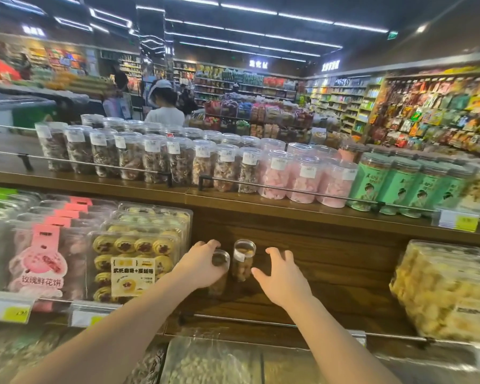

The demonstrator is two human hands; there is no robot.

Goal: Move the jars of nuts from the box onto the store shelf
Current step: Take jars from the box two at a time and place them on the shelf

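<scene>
Two clear jars of nuts (244,260) — upright, side by side — on the wooden shelf (330,273).

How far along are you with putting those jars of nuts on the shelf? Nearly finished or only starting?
Looks like an early stage. One jar already stands by itself on the wooden shelf. The left hand grips a second jar beside it, apparently setting it down. The right hand is open, holding nothing, just right of the standing jar. The shelf has lots of bare space. The box is out of view, so how many remain is unknown.

Left hand (203,263) covers most of jar (220,270); contents unclear. Price tags (458,220) too blurred to read. Bottom bins (214,361) cut off by edge.
</scene>
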